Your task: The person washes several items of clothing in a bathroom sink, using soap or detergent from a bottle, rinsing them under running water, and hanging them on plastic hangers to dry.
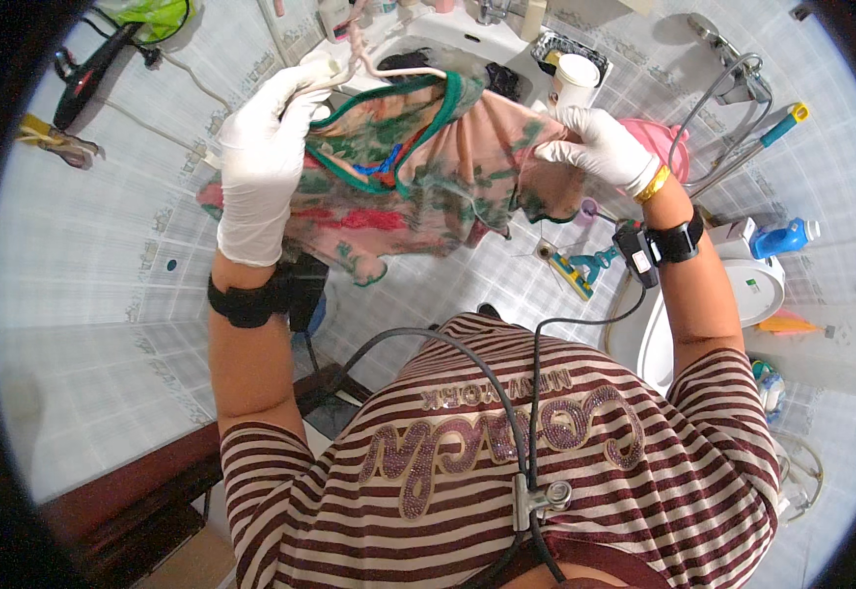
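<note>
A patterned pink and green garment (428,199) with dark green neck trim hangs between my two gloved hands. My left hand (269,140), in a white glove, grips one arm of a pale plastic-coated hanger (358,55). The hanger's other arm runs into the garment's neck opening. My right hand (597,143), also in a white glove, pinches the garment's right shoulder or sleeve between thumb and fingers. Behind the garment, dark cloth (503,79) lies in the basin of a white sink (464,44).
A white lidded tub (575,77) stands at the sink's right, near a pink basin (656,143). A shower head and hose (715,44) hang on the right wall. The toilet (752,291) is at right, a floor squeegee (571,276) below. A hair dryer (92,77) hangs at left.
</note>
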`<action>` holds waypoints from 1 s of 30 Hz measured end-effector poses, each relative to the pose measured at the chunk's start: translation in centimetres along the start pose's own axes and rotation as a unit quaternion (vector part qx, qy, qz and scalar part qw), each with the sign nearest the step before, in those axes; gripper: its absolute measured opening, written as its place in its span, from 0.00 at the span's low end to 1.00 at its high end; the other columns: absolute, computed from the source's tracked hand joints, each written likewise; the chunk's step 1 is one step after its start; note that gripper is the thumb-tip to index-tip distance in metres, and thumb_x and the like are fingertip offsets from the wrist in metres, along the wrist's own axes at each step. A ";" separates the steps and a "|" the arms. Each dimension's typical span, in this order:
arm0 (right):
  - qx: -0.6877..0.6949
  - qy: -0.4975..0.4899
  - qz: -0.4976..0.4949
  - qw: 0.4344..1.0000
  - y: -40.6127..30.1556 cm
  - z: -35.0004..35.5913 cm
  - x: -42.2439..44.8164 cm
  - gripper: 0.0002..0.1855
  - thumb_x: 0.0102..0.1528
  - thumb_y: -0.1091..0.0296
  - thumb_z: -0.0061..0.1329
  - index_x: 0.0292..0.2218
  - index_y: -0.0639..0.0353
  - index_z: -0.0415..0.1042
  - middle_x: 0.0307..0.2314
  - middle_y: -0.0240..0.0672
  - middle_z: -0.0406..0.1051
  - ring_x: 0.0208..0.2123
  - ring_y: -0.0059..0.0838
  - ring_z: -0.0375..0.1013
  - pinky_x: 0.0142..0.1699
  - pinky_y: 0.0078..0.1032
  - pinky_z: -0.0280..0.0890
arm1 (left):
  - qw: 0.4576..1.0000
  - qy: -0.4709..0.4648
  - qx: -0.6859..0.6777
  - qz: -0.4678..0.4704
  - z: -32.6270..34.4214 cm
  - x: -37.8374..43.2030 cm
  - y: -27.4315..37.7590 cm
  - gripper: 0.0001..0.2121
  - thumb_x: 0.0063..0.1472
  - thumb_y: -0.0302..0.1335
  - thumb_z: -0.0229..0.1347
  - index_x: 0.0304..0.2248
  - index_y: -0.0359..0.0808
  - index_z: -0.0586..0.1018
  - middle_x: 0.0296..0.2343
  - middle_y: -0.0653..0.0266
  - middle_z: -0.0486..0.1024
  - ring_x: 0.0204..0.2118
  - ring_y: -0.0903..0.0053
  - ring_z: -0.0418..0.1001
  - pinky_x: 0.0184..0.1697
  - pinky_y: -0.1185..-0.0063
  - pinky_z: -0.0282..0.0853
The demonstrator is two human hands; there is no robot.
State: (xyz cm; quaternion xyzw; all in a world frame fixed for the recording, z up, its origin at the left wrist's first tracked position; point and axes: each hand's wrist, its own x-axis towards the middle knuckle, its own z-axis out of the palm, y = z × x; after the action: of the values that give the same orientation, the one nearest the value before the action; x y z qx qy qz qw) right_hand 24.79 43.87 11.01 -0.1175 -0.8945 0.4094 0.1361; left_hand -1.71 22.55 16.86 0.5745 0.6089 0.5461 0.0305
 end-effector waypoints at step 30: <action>-0.291 0.335 -0.304 0.843 -14.9 -2.9 6.7 0.09 0.53 0.63 0.45 0.36 0.52 0.70 0.27 0.35 0.71 0.28 0.37 0.71 0.31 0.27 0.66 | 0.973 0.112 0.157 0.127 -10.6 4.3 10.2 0.16 0.56 0.23 0.51 0.45 0.30 0.68 0.40 0.61 0.70 0.41 0.79 0.67 0.46 0.82 0.61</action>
State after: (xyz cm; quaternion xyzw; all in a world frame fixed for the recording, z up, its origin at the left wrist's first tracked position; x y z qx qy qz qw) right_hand 18.02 38.58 25.25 -0.0034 -0.8635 0.0046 0.5044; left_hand -3.41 16.47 30.80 0.5796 0.6091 0.5039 -0.1981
